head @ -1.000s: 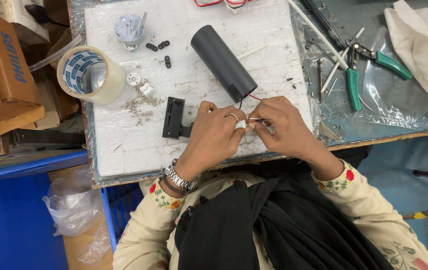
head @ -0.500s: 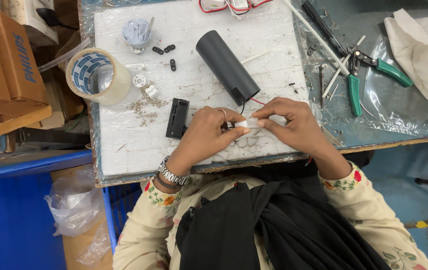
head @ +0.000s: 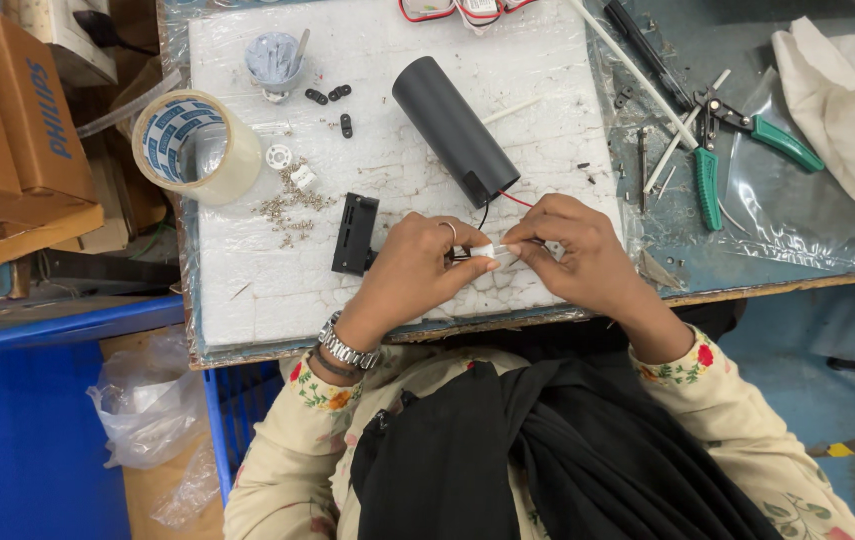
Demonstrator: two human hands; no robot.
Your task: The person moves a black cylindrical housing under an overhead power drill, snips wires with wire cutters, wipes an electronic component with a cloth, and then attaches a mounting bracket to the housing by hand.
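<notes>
Both hands work at the front edge of the white foam board [head: 247, 300]. The left hand [head: 412, 270] and right hand [head: 577, 255] each pinch one end of a small white connector [head: 482, 251], fingers closed on it, steadying the joint. Red and black wires [head: 502, 200] run from it to the black cylinder [head: 452, 128] lying mid-board, within lead length. A black bracket [head: 355, 233] lies just beside the left hand.

White connector [head: 484, 251] mostly under fingertips
</notes>
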